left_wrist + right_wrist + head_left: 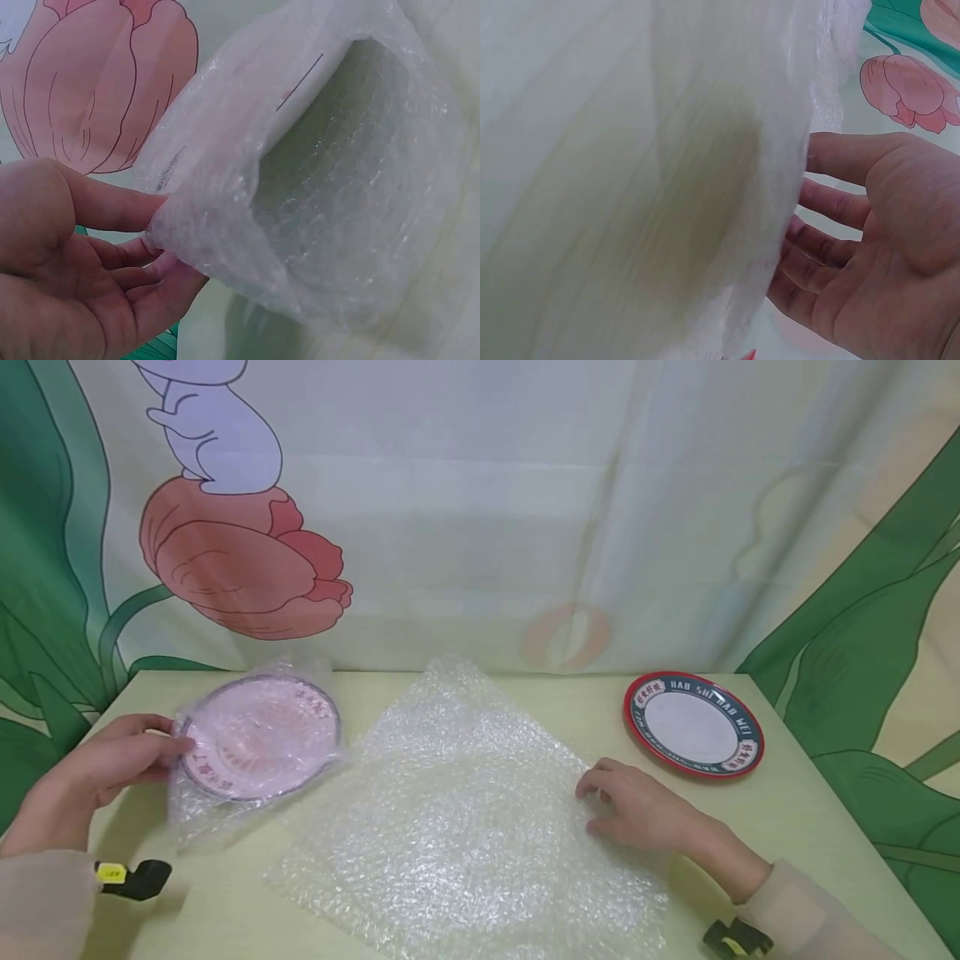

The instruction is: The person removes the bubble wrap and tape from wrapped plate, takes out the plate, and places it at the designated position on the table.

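At the left of the head view lies a pale plate (262,735) with a dark rim and reddish writing, inside a clear bubble-wrap sleeve (197,822). My left hand (135,752) pinches its left edge, thumb on top and fingers beneath. In the left wrist view the wrap (352,225) gapes open below the plate. A large bubble-wrap sheet (465,827) is spread over the middle of the table. At its right edge is my right hand (637,806), fingers loosely bent; the right wrist view shows the fingertips touching the sheet's edge (780,172).
A red-rimmed plate (692,727) with a dark lettered band and white centre lies at the table's back right. Behind the pale yellow table (217,902) hangs a curtain (465,552) printed with a flower, leaves and a white animal.
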The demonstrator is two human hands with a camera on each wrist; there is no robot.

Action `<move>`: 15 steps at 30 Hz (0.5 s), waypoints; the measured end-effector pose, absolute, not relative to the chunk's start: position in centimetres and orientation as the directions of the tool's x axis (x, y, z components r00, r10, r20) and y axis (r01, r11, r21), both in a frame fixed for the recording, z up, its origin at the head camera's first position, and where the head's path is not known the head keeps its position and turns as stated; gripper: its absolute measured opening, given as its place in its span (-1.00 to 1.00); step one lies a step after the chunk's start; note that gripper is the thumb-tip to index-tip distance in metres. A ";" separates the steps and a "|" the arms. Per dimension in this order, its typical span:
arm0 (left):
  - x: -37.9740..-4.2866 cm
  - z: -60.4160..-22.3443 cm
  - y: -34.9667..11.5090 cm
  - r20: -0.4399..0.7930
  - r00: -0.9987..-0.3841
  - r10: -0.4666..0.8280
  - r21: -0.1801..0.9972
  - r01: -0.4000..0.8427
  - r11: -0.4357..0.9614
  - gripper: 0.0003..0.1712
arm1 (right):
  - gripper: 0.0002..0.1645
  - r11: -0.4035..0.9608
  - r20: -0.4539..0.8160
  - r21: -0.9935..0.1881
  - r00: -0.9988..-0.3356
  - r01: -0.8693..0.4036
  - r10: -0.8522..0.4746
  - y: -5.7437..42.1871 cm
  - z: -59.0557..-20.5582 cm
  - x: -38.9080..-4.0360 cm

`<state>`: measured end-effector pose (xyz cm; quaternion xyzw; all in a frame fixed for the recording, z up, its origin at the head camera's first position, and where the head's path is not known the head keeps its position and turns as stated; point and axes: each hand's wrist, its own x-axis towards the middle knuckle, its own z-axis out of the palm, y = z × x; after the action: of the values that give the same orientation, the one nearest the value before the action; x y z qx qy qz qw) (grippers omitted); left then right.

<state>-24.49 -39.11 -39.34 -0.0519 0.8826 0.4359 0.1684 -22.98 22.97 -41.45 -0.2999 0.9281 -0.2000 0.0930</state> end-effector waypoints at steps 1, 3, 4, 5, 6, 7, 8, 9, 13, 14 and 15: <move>-24.5 -39.4 -39.2 -0.334 -0.941 0.050 0.754 -0.235 0.614 -0.33 | -0.62 0.741 -0.053 -0.427 -0.803 -0.518 -0.593 23.0 -41.4 -23.0; -24.4 -39.4 -39.3 -0.321 -0.946 0.041 0.756 -0.230 0.613 -0.35 | -0.62 0.742 -0.055 -0.428 -0.805 -0.515 -0.591 23.0 -41.4 -23.0; -24.4 -39.4 -39.4 -0.317 -0.948 0.038 0.755 -0.228 0.615 -0.35 | -0.62 0.742 -0.054 -0.428 -0.805 -0.515 -0.590 23.0 -41.4 -23.0; -24.3 -39.4 -39.5 -0.311 -0.950 0.035 0.756 -0.225 0.615 -0.35 | -0.62 0.742 -0.053 -0.428 -0.805 -0.516 -0.591 23.0 -41.4 -23.0; -24.3 -39.4 -39.6 -0.307 -0.951 0.031 0.756 -0.224 0.616 -0.36 | -0.62 0.740 -0.052 -0.428 -0.804 -0.519 -0.593 23.0 -41.4 -23.0; -24.3 -39.5 -39.7 -0.304 -0.952 0.025 0.754 -0.224 0.617 -0.37 | -0.62 0.738 -0.049 -0.428 -0.802 -0.522 -0.596 23.0 -41.4 -23.0; -24.3 -39.5 -39.7 -0.301 -0.953 0.022 0.754 -0.224 0.618 -0.39 | -0.62 0.735 -0.046 -0.428 -0.800 -0.526 -0.598 23.0 -41.4 -23.0; -24.3 -39.5 -39.8 -0.298 -0.955 0.019 0.753 -0.223 0.619 -0.40 | -0.62 0.734 -0.044 -0.428 -0.798 -0.528 -0.601 23.0 -41.4 -23.0; -24.2 -39.3 -39.8 -0.291 -0.957 0.010 0.750 -0.222 0.623 -0.43 | -0.63 0.731 -0.037 -0.424 -0.796 -0.535 -0.605 23.0 -41.4 -23.0; -24.2 -39.2 -39.7 -0.290 -0.957 0.012 0.751 -0.220 0.622 -0.43 | -0.63 0.731 -0.036 -0.422 -0.795 -0.537 -0.605 23.0 -41.5 -23.0; -24.2 -39.2 -39.7 -0.290 -0.957 0.015 0.754 -0.219 0.619 -0.43 | -0.63 0.731 -0.034 -0.420 -0.795 -0.538 -0.605 23.1 -41.5 -23.0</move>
<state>-24.19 -39.67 -39.17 -0.0573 0.8896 0.4324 0.1352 -22.99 23.07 -41.48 -0.3086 0.9264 -0.1985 0.0844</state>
